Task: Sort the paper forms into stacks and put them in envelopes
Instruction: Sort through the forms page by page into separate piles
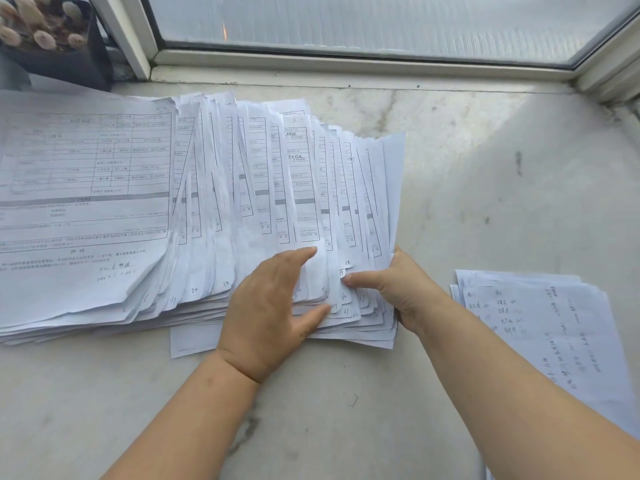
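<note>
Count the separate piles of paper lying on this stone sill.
2. The wide fanned pile of printed white forms spreads across the left and centre; the smaller pile of handwritten white sheets lies at the right edge. More may lie outside the frame.

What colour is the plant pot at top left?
Black plastic plant pot; head view, the only one.

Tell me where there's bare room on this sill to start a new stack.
Bare sill lies between the fanned forms and the window frame, behind the handwritten sheets. More lies near you, between the forearms. The left side is crowded: forms run to the edge, with both hands, left and right, on them.
</note>
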Action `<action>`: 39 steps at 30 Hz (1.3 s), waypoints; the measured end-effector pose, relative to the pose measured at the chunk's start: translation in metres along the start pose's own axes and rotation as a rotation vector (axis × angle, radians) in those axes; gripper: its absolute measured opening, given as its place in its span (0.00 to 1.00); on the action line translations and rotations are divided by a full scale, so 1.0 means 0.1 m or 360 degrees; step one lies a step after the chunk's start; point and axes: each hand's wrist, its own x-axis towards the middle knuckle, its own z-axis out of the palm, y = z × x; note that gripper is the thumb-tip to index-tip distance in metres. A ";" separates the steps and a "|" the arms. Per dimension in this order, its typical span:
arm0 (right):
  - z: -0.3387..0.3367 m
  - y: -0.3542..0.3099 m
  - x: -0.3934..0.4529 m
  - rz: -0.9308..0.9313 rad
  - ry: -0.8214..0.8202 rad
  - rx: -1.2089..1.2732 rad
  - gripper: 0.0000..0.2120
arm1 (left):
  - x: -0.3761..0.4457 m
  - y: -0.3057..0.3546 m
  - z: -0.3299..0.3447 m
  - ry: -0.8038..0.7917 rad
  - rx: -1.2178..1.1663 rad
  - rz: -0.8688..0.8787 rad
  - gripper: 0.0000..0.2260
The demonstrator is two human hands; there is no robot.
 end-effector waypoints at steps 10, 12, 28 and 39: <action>0.07 0.02 0.01 -0.0011 0.0037 -0.0001 0.23 | -0.11 -0.06 0.01 0.0116 0.0046 0.0097 0.08; 0.10 0.02 0.02 0.0023 0.0035 0.0048 0.22 | -0.14 -0.06 0.01 0.0179 0.0153 0.0214 0.04; 0.37 0.02 0.11 0.0069 0.0127 0.0038 0.26 | -0.31 -0.18 -0.22 0.0244 0.0195 -0.0069 0.18; 0.46 0.05 0.16 0.0021 0.0264 0.0012 0.26 | -0.27 -0.30 -0.32 0.0160 -0.0019 -0.0244 0.15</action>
